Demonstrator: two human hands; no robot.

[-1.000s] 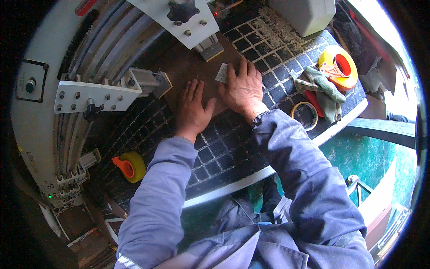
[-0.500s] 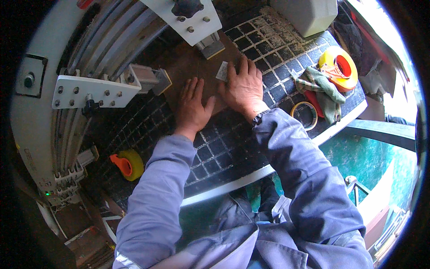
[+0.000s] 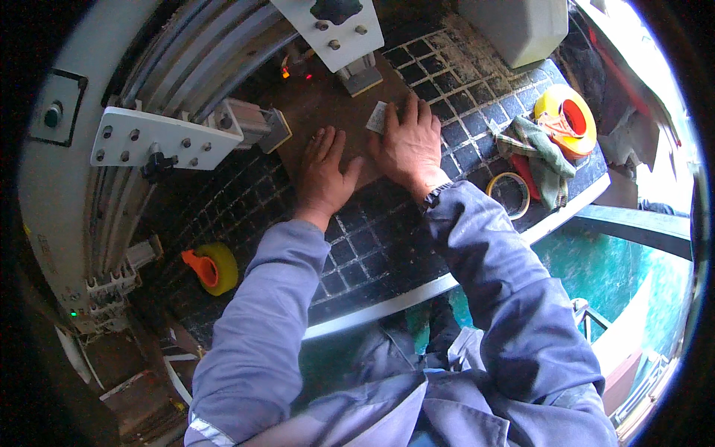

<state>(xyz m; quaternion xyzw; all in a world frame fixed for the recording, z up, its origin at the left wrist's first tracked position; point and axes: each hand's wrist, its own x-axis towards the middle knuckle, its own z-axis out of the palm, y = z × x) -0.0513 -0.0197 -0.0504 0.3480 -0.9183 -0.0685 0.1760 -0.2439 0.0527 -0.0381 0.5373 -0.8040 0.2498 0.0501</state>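
A flat brown board (image 3: 322,100) lies on the dark gridded work surface beneath the machine's bracket arms. My left hand (image 3: 326,173) rests flat on its near-left part, fingers stretched forward and thumb apart. To the right, my right hand (image 3: 410,146) lies palm down over the board's right edge, with fingers spread. Beside its index finger and thumb is a small white label (image 3: 377,117) with print on it. Neither hand grasps anything. Both palms are hidden, and the hands cover much of the board's near side.
White brackets with pads stand close by: one (image 3: 167,138) at left, another (image 3: 339,30) above the board. Orange-and-yellow tape dispensers lie at left (image 3: 216,270) and right (image 3: 570,123). Near the right one are a green checked cloth (image 3: 542,160) and a tape roll (image 3: 509,195). A pale box (image 3: 514,33) stands behind.
The whole view has shifted slightly, while both hands stay flat on the board. Small orange and red lights now show behind the board, near the machine's rails.
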